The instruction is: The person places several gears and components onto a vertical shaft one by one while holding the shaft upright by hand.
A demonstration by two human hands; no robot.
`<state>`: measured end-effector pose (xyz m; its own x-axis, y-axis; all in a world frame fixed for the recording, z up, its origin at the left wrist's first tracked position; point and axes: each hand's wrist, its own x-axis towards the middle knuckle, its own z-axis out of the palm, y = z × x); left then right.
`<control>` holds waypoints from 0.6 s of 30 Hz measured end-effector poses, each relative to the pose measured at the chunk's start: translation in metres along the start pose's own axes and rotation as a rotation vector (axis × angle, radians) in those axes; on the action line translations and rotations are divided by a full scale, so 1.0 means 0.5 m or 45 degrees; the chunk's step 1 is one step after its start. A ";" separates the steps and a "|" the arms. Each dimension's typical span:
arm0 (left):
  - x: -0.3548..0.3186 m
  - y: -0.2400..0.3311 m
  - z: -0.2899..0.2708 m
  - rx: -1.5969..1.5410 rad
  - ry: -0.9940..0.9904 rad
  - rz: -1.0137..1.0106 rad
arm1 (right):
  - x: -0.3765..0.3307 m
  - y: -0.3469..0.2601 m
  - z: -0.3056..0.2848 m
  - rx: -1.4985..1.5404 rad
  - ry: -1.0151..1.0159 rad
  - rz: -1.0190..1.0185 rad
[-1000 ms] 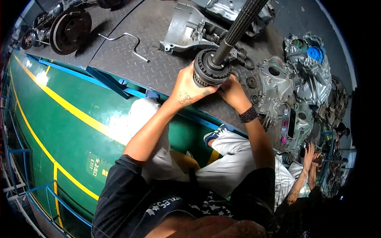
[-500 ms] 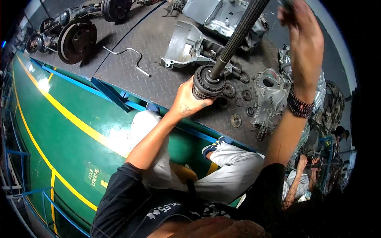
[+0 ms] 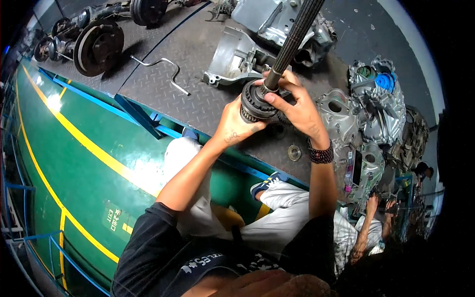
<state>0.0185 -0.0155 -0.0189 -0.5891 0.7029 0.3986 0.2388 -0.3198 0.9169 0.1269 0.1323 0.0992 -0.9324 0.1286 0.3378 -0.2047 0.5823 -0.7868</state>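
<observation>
My left hand is wrapped round the underside of a dark toothed gear assembly, holding it above the metal platform. From its top a long splined shaft rises, tilted toward the far right and running out at the top edge. Close above the gears, my right hand grips the foot of the shaft, its thumb on the near side and its fingers reaching round behind. A narrow ring shows at the shaft's foot beside the thumb. The fingers hide part of that joint and the left palm hides the assembly's lower side.
An open bell-shaped metal housing lies just beyond my hands, with a larger silver casing behind. A bent rod and brake drums are left. Casing parts and a loose gear lie right. Another person's hands work at lower right.
My right hand has come down from near the shaft's upper end to its foot and closed round it. My left hand still holds the gear assembly in nearly the same place.
</observation>
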 end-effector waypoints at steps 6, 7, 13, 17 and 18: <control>-0.002 -0.009 -0.008 0.009 -0.038 -0.040 | -0.006 0.017 0.007 0.440 0.020 -0.012; -0.001 -0.001 -0.007 0.000 -0.047 -0.060 | -0.010 0.023 0.006 0.547 0.009 0.046; 0.002 0.001 0.012 -0.056 -0.009 0.031 | -0.019 0.016 0.017 0.462 0.142 -0.015; 0.002 -0.033 -0.002 0.078 -0.039 0.058 | 0.011 -0.028 -0.014 0.563 0.226 -0.127; 0.004 -0.031 0.009 0.049 -0.047 0.046 | 0.019 -0.048 -0.043 0.376 0.309 -0.250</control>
<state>0.0173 -0.0062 -0.0322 -0.5508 0.7147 0.4311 0.2892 -0.3211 0.9018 0.1294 0.1367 0.1325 -0.7775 0.2439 0.5797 -0.4807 0.3641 -0.7978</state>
